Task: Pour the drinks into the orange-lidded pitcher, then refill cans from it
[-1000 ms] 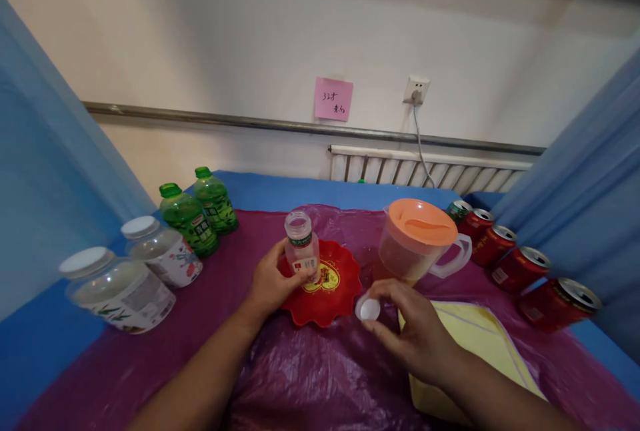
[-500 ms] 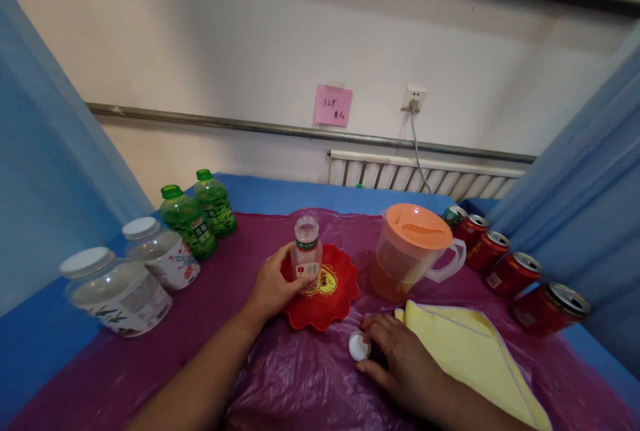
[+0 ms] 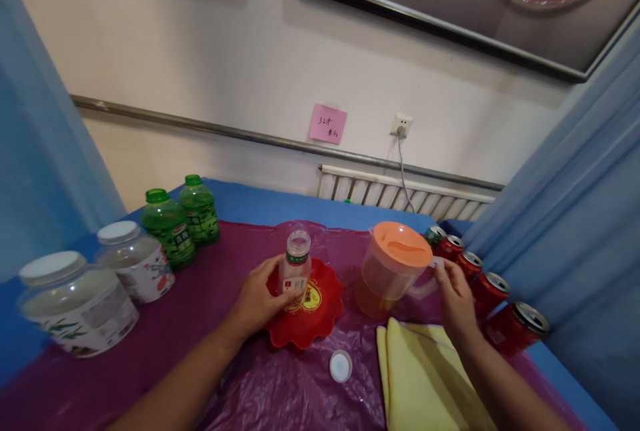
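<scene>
My left hand (image 3: 257,301) is wrapped round a clear, uncapped bottle (image 3: 296,272), which stands upright in a red scalloped dish (image 3: 327,307). At the right, the fingers of my right hand (image 3: 456,294) are closed at the top of the handle of a clear plastic pitcher (image 3: 383,277). The pitcher has an orange lid (image 3: 403,244) and yellowish liquid in its lower part. A white bottle cap (image 3: 341,366) lies on the purple sheet in front of the dish.
A folded yellow cloth (image 3: 425,377) lies in front of the pitcher. Several drink cans (image 3: 490,291) line the right side. At the left are two white-lidded jars (image 3: 83,311) and two green bottles (image 3: 170,234). A purple plastic sheet (image 3: 270,391) covers the table.
My right hand has left the white cap on the sheet and moved right and away to the pitcher's handle. My left hand still holds the bottle. The view has tilted up.
</scene>
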Motion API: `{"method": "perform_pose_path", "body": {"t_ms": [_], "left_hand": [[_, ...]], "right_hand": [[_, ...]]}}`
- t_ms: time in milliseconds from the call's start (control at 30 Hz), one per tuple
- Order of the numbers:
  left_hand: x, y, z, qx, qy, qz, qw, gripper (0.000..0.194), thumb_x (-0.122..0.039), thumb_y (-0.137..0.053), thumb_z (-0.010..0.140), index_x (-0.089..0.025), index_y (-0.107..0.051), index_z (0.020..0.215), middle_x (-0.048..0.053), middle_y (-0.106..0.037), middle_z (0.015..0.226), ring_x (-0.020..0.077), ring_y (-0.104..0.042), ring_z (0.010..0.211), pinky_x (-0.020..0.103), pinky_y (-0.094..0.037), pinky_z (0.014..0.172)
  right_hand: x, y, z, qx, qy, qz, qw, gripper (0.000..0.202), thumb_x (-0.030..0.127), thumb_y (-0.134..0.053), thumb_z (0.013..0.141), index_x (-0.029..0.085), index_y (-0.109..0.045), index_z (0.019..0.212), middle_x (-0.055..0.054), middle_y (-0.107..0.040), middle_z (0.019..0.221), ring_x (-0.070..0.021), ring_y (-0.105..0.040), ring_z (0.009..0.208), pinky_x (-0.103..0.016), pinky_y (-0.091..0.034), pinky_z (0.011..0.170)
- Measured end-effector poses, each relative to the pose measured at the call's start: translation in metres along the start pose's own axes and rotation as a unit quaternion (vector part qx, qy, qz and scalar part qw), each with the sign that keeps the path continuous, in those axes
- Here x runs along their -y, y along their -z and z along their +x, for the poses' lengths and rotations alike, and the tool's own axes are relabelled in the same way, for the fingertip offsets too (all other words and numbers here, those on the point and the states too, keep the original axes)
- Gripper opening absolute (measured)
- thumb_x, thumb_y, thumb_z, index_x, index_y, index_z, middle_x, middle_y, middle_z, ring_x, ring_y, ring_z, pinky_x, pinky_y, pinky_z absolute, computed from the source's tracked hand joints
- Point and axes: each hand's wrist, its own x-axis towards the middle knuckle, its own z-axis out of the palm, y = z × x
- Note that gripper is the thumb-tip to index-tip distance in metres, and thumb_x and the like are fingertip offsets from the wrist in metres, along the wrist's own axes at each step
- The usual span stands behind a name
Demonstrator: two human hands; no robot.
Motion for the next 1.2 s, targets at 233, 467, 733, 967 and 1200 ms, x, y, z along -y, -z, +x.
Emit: {"method": "perform_pose_path", "body": {"t_ms": [233,467,733,967,1200], "left_hand": [[0.0,0.001,-0.001,0.001,-0.03,0.009,1.0,0.061,-0.041,-0.078,0.069,-0.022,-0.065,0.125,0.01,-0.072,0.126,0.032,-0.067,0.116,0.045,-0.051,0.103],[0.008,-0.001,-0.003,0.014,-0.014,0.018,1.0,0.066,-0.042,-0.08,0.068,-0.02,-0.063,0.128,0.013,-0.069,0.129,0.0334,-0.064,0.119,0.049,-0.047,0.106],[0.011,-0.004,-0.007,0.0,0.002,-0.015,1.0,0.073,-0.041,-0.083,0.068,-0.021,-0.059,0.133,0.012,-0.069,0.131,0.0327,-0.065,0.119,0.047,-0.049,0.105],[0.017,-0.01,-0.009,0.002,-0.002,-0.048,0.999,0.065,-0.042,-0.084,0.068,-0.022,-0.063,0.126,0.011,-0.071,0.127,0.0313,-0.068,0.114,0.045,-0.052,0.1],[0.019,-0.009,-0.01,0.011,-0.015,-0.038,0.999,0.069,-0.039,-0.086,0.067,-0.02,-0.062,0.13,0.012,-0.07,0.129,0.0317,-0.066,0.118,0.046,-0.048,0.105]], "right_hand": [[0.002,-0.022,0.001,0.022,-0.086,0.156,0.984,0.055,0.071,-0.07,0.078,0.021,-0.049,0.065,0.006,-0.043,0.058,-0.0102,-0.039,0.052,-0.026,-0.036,0.051],[0.023,-0.034,0.025,0.017,-0.132,0.184,0.974,0.057,0.066,-0.081,0.066,0.022,-0.044,0.064,0.01,-0.034,0.052,-0.0062,-0.026,0.044,-0.022,-0.02,0.041],[0.068,-0.038,0.068,0.115,-0.071,0.09,0.987,0.059,0.064,-0.081,0.069,0.022,-0.041,0.057,0.009,-0.033,0.051,-0.0062,-0.027,0.044,-0.023,-0.022,0.042],[0.127,-0.049,0.1,0.181,0.012,0.055,0.982,0.057,0.061,-0.08,0.072,0.022,-0.043,0.055,0.008,-0.035,0.048,-0.0066,-0.027,0.044,-0.024,-0.02,0.042],[0.168,-0.069,0.115,0.224,0.081,-0.006,0.971,0.054,0.06,-0.078,0.074,0.022,-0.048,0.052,0.006,-0.036,0.046,-0.0077,-0.028,0.043,-0.027,-0.019,0.044]]}}
